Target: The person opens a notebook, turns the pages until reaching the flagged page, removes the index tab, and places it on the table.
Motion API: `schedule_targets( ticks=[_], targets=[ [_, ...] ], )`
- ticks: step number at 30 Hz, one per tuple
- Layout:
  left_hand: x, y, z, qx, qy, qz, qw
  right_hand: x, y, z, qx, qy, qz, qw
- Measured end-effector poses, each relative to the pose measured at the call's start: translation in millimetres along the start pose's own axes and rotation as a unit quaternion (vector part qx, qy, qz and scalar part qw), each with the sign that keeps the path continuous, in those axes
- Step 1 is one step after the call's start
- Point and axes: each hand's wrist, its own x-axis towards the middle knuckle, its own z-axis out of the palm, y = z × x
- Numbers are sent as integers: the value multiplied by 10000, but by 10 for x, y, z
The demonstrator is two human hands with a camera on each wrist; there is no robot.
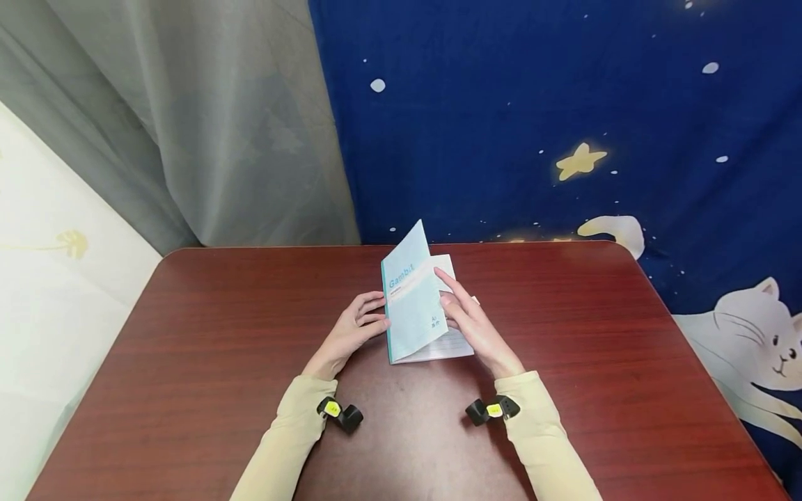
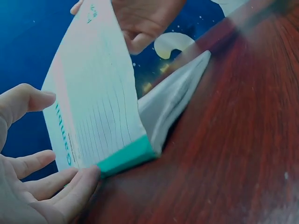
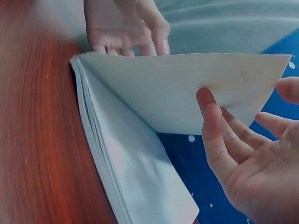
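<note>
Touching notebook's point(image 1: 416, 300) spine point(image 2: 127, 157), left hand point(image 1: 347, 332) seems relaxed; loose right hand point(image 1: 474, 324) props cover point(image 3: 154, 91) ajar.

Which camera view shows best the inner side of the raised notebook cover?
The right wrist view: the inner side faces this camera broadly, although the right hand hides a small part. The head and left wrist views show only the cover's outer side.

1. One reddish-brown wooden table point(image 1: 188, 362), two rounded far corners in view.
2. One pale-blue paper notebook point(image 1: 410, 299) with teal spine, between the table's side edges.
3. One bare left hand point(image 1: 352, 328) and one bare right hand point(image 1: 477, 329).
4. Two pale-yellow fabric sleeves point(image 1: 285, 435).
5. Two black wrist cameras point(image 1: 351, 418) with yellow labels.
6. One grey cloth point(image 1: 250, 125), one dark-blue cloth point(image 1: 451, 139) beyond the far edge.
7. One printed yellow star point(image 1: 581, 162), one printed white cat point(image 1: 755, 337).
</note>
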Motion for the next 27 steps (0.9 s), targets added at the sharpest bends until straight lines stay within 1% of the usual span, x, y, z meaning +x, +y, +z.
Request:
schedule_targets(
  ticks=[2, 4, 6, 8, 11, 17, 20, 23, 27],
  targets=[
    [-13, 24, 3, -92, -51, 51, 9999, 19, -134, 94, -67, -41, -67, 9999],
    [-33, 61, 8, -175, -82, 134, 9997, 31, -318, 208, -157, -51, -66, 9998],
    [-54, 111, 13, -204, -56, 212, 9996, 37, -534, 327, -326, -3, 59, 9995],
    [-77, 168, 14, -208, -28, 292, 9994, 60, -607, 394, -442, 0, 120, 9990],
    [-94, 251, -2, -305, -11, 494, 9983, 93, -650, 466, -561, -14, 169, 9983],
    [-108, 468, -57, -537, 17, 1033, 9932, 147, -614, 583, -546, -205, -49, 9983],
    [-107, 587, -88, -509, 113, 1237, 9909, 166, -592, 646, -548, -300, -54, 9980],
    [-105, 682, -120, -447, 277, 1322, 9898, 188, -576, 714, -591, -389, -9, 9975],
    [-116, 736, -160, -211, 579, 1193, 9909, 198, -644, 816, -613, -555, 27, 9966]
  ],
)
